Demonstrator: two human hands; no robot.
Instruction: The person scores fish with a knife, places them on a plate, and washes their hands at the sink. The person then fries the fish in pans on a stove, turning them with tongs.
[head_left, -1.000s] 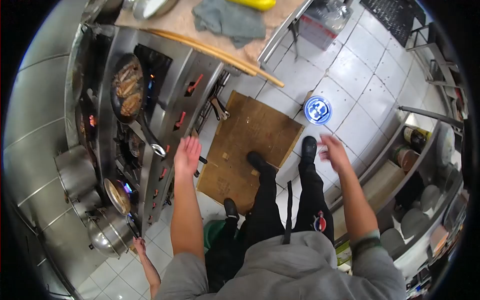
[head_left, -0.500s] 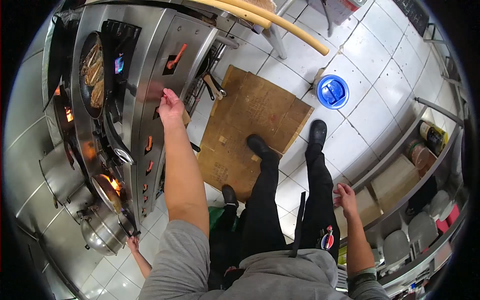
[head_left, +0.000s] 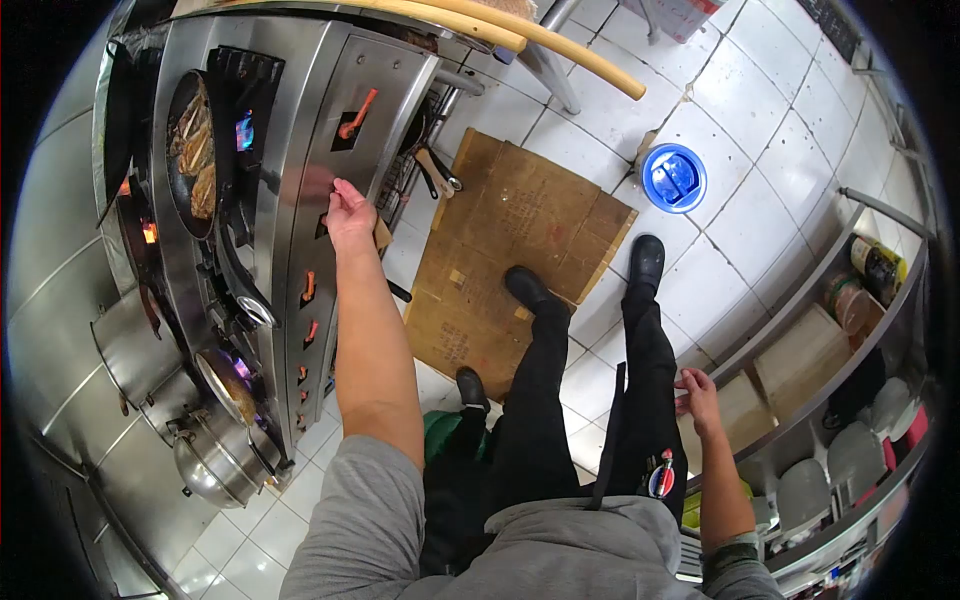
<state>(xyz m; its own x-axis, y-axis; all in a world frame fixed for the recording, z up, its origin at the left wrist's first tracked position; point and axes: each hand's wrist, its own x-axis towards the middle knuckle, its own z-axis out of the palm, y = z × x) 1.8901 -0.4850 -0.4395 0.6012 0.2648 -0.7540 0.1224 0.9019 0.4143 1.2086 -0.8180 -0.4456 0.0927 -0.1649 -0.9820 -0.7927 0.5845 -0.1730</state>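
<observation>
My left hand (head_left: 351, 215) is at the stove's steel front panel, fingers drawn together over the place of one knob in the row; that knob is hidden behind them. Just above it a red stove knob (head_left: 358, 112) shows, and another red knob (head_left: 308, 287) sits below. Beyond, a black frying pan (head_left: 180, 196) holds browned pieces of food (head_left: 196, 150) beside a blue flame. Hanging at my other side, my right hand (head_left: 699, 393) has loosely curled fingers with nothing visible in them, near the steel shelving (head_left: 770, 435).
A smaller pan (head_left: 215, 375) and a large steel pot (head_left: 215, 465) stand further along the stove. Flattened cardboard (head_left: 500, 230) lies on the tiled floor, near a blue-lidded container (head_left: 673, 178). Another person's black shoe (head_left: 472, 385) is close to my legs.
The view has shifted slightly. My left hand stays at the knob row. Near the smaller pan, the orange flame now shows small and purple, and the other person's hand has left the handle.
</observation>
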